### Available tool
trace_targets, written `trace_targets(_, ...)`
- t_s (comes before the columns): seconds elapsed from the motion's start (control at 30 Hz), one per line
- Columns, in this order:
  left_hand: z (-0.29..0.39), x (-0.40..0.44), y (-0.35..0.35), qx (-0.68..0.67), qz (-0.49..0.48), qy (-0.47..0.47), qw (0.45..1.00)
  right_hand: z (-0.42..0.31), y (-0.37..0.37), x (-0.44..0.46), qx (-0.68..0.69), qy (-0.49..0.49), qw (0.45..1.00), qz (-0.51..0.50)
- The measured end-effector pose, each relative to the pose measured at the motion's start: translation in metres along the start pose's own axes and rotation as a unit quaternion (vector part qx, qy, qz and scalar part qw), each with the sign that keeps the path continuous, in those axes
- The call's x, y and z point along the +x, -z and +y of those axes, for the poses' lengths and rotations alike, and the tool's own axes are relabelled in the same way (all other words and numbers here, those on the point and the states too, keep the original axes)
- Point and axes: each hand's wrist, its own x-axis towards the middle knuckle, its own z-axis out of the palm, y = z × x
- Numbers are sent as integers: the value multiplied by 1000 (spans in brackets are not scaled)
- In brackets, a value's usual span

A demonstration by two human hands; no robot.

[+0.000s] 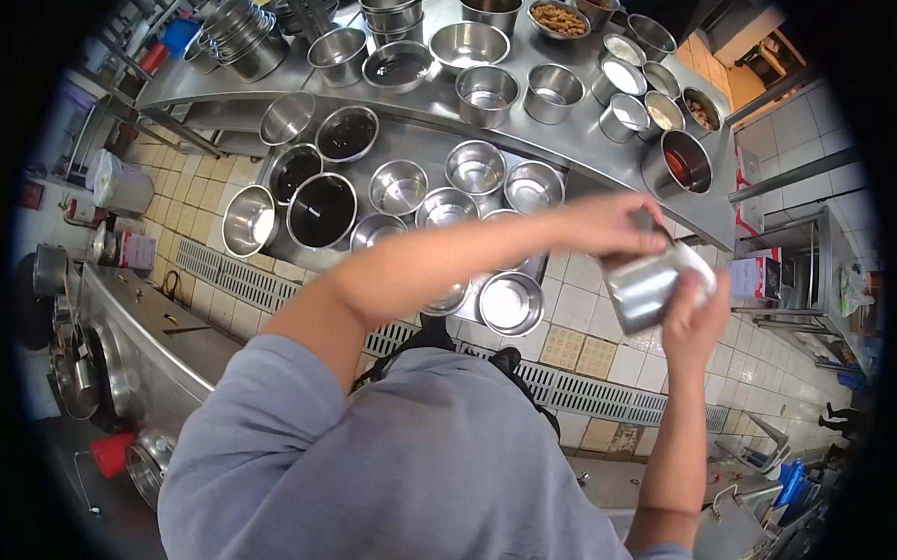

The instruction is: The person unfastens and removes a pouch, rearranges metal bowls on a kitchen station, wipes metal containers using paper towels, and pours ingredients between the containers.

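A cylindrical steel container (640,296) is held tilted in front of me on the right, its mouth turned to the upper right with white stuff along the rim. My right hand (694,316) grips its side near that rim. Reaching across from the left, my left hand (611,230) is closed at the container's upper side. Between its fingers shows a small dark flat thing (651,226), blurred, whose kind I cannot make out. Beyond both hands, a deep steel pot (656,174) with reddish liquid stands on the counter's corner.
Several steel pots (399,188) stand on a lower metal surface, some with dark liquid (323,214). The steel counter (396,103) carries more pots, white-filled containers (624,75) and a bowl of brown pieces (559,21). A floor drain grate (603,399) runs past my feet.
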Motion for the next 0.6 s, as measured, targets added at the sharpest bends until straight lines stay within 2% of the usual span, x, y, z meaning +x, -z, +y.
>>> trace_targets(0.03,-16,-10,-42,-91,60,14,994,17,9,-15,-6,4,997,73)
trace_targets(0.07,-55,3,-77,-242,34,64,968,33,17,-31,-10,10,989,147)
trace_targets(0.13,-81,8,-145,-457,12,72,886,73,30,-77,-50,-101,980,164)
trace_targets(0.17,-82,16,-163,-458,24,55,887,86,31,-103,-15,-90,983,161)
trace_targets(0.2,-89,29,-168,-413,-2,43,910,92,36,-128,17,-80,984,158)
trace_targets(0.23,-88,36,-166,-355,-45,37,933,92,45,-151,194,-144,959,147)
trace_targets(0.27,-84,41,-165,-293,-91,35,951,91,53,-164,363,-204,900,130)
trace_targets(0.33,-91,48,-175,-312,-168,114,928,69,98,-156,568,-334,718,225)
trace_targets(0.4,-102,49,-188,-363,-210,129,898,94,155,-168,675,-242,664,213)
trace_targets(0.43,-100,46,-198,-383,-204,154,888,96,171,-171,680,-193,670,228)
trace_targets(0.47,-91,39,-207,-405,-197,184,874,86,176,-171,595,-163,744,255)
trace_targets(0.5,-82,34,-213,-399,-233,194,865,88,179,-178,402,-123,889,183)
trace_targets(0.53,-70,27,-219,-396,-234,200,865,90,182,-187,181,-78,975,102)
trace_targets(0.57,-55,21,-224,-382,-277,227,852,70,188,-175,42,101,992,-54)
trace_targets(0.6,-39,15,-228,-367,-321,254,836,38,194,-153,-103,270,935,-206)
